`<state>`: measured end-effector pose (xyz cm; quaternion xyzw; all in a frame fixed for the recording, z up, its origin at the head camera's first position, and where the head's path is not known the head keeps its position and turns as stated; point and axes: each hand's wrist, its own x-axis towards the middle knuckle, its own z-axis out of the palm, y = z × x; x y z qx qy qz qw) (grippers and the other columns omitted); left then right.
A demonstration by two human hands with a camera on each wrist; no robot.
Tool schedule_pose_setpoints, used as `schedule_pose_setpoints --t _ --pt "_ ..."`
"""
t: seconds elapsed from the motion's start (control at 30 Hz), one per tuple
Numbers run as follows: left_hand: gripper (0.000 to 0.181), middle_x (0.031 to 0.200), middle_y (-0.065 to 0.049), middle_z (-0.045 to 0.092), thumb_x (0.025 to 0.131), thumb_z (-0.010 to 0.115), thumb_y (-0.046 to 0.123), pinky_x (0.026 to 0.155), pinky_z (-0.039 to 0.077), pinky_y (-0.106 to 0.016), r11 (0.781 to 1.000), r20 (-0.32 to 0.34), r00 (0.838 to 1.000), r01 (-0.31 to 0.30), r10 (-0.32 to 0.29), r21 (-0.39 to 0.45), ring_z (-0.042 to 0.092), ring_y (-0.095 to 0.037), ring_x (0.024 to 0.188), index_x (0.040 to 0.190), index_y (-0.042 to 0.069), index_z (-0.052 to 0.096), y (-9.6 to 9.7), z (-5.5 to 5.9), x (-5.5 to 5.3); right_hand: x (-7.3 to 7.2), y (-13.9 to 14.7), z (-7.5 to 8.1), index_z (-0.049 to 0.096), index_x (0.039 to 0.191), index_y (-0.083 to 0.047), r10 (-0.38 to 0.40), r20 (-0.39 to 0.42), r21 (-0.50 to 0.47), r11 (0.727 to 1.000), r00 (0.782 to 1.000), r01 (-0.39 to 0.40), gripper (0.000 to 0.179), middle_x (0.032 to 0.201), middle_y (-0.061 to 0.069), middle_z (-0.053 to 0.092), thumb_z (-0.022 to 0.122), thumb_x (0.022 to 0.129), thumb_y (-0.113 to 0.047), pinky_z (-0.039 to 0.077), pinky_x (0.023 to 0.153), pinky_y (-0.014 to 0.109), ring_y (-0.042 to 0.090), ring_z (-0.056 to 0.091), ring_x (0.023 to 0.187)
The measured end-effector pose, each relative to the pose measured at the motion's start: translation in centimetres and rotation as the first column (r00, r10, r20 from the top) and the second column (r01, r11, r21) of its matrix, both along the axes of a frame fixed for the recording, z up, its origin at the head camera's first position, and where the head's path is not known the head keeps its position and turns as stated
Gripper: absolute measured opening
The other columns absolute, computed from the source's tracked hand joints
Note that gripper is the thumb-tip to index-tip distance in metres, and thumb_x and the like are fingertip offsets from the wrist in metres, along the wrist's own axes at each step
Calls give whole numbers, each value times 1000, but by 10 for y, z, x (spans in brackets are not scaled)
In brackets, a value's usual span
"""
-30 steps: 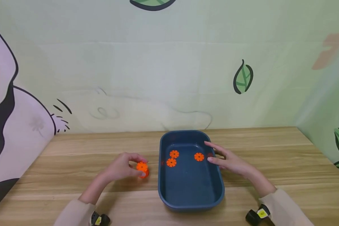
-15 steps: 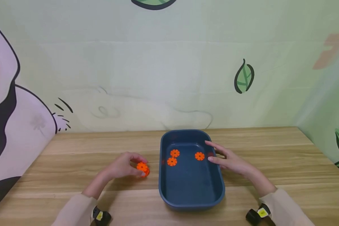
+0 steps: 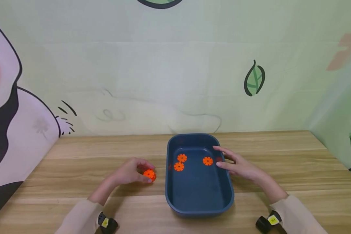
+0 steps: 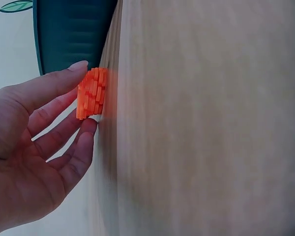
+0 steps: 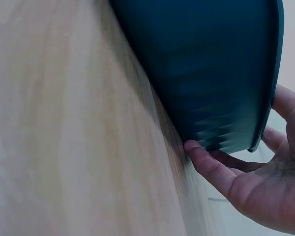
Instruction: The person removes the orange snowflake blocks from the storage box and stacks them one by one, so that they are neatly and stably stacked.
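Note:
A stack of orange notched plastic discs (image 3: 149, 175) sits left of the bin. Seen side-on in the left wrist view, the stack (image 4: 92, 93) is several discs thick and stands close against the table. My left hand (image 3: 131, 172) holds it between thumb and fingertips. The dark blue bin (image 3: 199, 191) contains three loose discs: two close together at its left, and one disc (image 3: 207, 161) near its right wall. My right hand (image 3: 240, 165) holds the bin's right side, thumb and index finger over the rim. Its lower fingers (image 5: 211, 167) lie along the outside wall.
The wood-grain table (image 3: 90, 156) extends on both sides of the bin. Behind it hangs a pale green backdrop (image 3: 152, 71) with drawn leaves. Each wrist wears a small black camera, such as the right wrist camera (image 3: 264, 224).
The upper part held by my left hand has come down slightly, and the orange discs now line up as one stack. My right hand and the bin hold their positions.

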<state>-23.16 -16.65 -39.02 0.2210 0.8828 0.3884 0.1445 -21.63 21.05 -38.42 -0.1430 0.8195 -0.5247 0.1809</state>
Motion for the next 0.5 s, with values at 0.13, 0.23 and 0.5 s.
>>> schedule_pose_setpoints --t 0.13,0.23,0.5 --pt "40 103 -8 64 72 75 8 82 48 -36 999 32 999 -31 31 22 58 -20 90 110 2 63 -1 3 3 0 0 0 27 144 -21 3 4 -6 1000 1000 -3 62 147 25 11 56 90 -32 41 90 53 47 16 130" --pt "35 106 -11 63 78 69 6 81 49 -35 997 60 996 -66 63 50 58 -21 91 112 0 61 -3 4 6 0 -1 0 27 144 -21 6 4 -6 1000 1000 -6 62 147 25 11 56 90 -32 42 90 53 47 16 131" --pt "28 105 -11 64 86 58 5 79 49 -35 985 119 983 -151 141 80 58 -19 85 113 -2 60 -4 7 14 0 -1 1 27 144 -20 -2 7 8 1000 1000 2 63 147 25 10 56 90 -32 43 88 51 47 15 130"
